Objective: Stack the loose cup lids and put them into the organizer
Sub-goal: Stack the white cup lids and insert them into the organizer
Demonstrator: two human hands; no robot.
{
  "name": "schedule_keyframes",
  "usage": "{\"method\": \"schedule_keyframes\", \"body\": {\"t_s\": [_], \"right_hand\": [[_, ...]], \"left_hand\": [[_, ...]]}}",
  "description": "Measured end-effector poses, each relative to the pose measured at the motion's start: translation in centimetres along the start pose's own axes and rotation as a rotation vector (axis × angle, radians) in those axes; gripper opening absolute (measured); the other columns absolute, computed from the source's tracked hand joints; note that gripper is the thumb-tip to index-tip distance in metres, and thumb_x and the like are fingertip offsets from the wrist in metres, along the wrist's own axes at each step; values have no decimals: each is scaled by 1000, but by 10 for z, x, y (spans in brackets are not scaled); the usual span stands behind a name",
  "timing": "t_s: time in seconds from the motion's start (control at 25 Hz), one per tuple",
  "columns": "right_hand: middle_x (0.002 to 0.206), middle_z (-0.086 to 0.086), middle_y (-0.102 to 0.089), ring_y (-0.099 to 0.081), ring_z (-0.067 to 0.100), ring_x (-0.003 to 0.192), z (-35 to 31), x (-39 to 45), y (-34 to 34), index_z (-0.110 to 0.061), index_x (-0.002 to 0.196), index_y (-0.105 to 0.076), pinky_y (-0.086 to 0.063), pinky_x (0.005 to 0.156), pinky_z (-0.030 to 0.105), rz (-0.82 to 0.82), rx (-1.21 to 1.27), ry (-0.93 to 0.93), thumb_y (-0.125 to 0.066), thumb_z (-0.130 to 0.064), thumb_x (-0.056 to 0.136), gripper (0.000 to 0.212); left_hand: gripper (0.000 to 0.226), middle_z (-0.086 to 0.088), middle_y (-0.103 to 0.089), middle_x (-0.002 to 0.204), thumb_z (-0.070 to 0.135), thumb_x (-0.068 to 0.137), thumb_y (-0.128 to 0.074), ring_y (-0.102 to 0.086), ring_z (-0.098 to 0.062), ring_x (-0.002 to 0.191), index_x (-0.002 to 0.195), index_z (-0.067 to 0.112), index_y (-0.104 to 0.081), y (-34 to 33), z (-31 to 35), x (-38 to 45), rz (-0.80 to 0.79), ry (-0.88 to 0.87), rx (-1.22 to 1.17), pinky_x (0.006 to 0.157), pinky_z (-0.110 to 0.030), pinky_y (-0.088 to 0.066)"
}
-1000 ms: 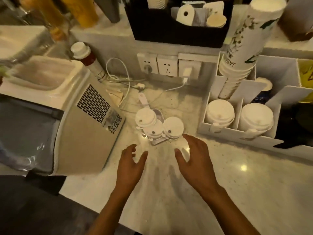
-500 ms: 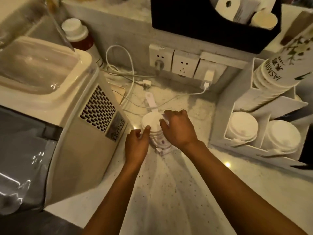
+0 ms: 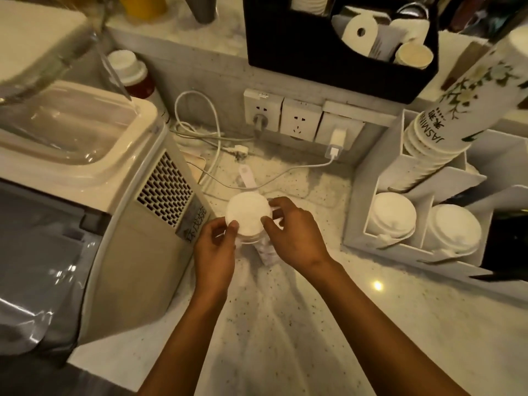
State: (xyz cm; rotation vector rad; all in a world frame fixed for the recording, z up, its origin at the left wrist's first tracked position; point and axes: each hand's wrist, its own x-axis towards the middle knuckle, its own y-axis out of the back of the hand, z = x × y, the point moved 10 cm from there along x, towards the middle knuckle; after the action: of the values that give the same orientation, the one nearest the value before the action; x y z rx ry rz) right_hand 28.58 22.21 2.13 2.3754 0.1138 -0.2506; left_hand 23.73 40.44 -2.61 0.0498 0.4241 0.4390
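Hands meet over counter: left hand point(image 3: 215, 250) and right hand point(image 3: 291, 230) pinch lid stack point(image 3: 246, 217).

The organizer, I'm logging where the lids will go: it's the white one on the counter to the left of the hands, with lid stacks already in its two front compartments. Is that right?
Not quite. The white organizer stands to the right of the hands, not the left, as the head view shows; on the left is the beige machine. The rest holds: lid stacks fill its two front compartments, and both the left hand and right hand are on the loose lids.
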Motion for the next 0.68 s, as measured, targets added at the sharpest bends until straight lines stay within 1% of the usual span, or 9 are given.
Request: {"method": "schedule_keyframes", "body": {"t_s": [0.12, 0.2, 0.32, 0.4, 0.44, 0.52, 0.56, 0.64, 0.68], "right_hand": [[116, -5, -72, -68, 14, 97, 9, -54, 10, -27, 130, -52, -50, 77, 22, -15, 85, -63, -63, -39, 94, 39], [107, -8, -73, -67, 8, 93, 23, -85, 17, -28, 126, -56, -48, 75, 18, -22, 112, -99, -63, -44, 93, 38], [97, -17, -70, -63, -4, 87, 50, -117, 42, -32, 118, -61, -42, 66, 11, 37, 165, -169, -66, -46, 90, 31], [95, -22, -67, -61, -5, 86, 62, -130, 51, -34, 113, -64, -41, 65, 8, 30, 179, -206, -67, -45, 89, 27], [94, -24, -67, -62, -5, 86, 63, -135, 48, -36, 112, -65, -42, 65, 7, -19, 164, -194, -68, -45, 89, 25], [96, -22, -69, -64, -3, 84, 59, -144, 32, -39, 113, -66, -50, 67, 12, -165, 117, -150, -69, -46, 88, 26], [96, -20, -70, -66, -1, 81, 58, -148, 23, -41, 113, -68, -55, 68, 17, -227, 98, -134, -70, -45, 87, 26], [93, -15, -71, -69, 6, 74, 62, -157, 12, -39, 111, -70, -61, 70, 29, -287, 68, -134, -73, -42, 86, 26], [91, -13, -72, -70, 8, 71, 68, -161, 8, -36, 111, -71, -62, 71, 32, -300, 60, -148, -73, -39, 86, 25]], "left_hand": [[19, -2, -67, 123, 22, 97, -61, -69, -24, 105, 112, 34, -64, 5, 1, -33, -117, 6, -125, 84, -40, -60], [21, -4, -69, 121, 20, 97, -61, -70, -27, 104, 113, 33, -66, 7, -4, -51, -212, 11, -123, 85, -44, -61], [22, -1, -73, 109, 17, 97, -61, -71, -31, 98, 111, 32, -69, 9, -13, -75, -368, 11, -27, 81, -42, -62], [23, 6, -74, 102, 17, 98, -60, -70, -24, 97, 110, 34, -70, 5, -17, -90, -492, -41, 98, 80, -39, -62], [23, 7, -73, 103, 18, 98, -60, -69, -21, 99, 111, 34, -69, 1, -21, -99, -554, -66, 154, 82, -38, -61], [23, 8, -72, 110, 21, 98, -60, -66, -16, 104, 116, 33, -68, -5, -30, -113, -660, -104, 250, 87, -36, -58], [24, 10, -70, 115, 24, 98, -60, -64, -14, 107, 118, 36, -67, -7, -34, -118, -694, -122, 303, 90, -34, -56], [25, 16, -67, 120, 32, 97, -59, -61, -10, 112, 120, 41, -65, -12, -43, -126, -736, -143, 401, 93, -29, -53], [27, 18, -67, 120, 33, 97, -60, -61, -7, 110, 121, 42, -65, -14, -46, -130, -740, -153, 440, 91, -24, -52]]}}
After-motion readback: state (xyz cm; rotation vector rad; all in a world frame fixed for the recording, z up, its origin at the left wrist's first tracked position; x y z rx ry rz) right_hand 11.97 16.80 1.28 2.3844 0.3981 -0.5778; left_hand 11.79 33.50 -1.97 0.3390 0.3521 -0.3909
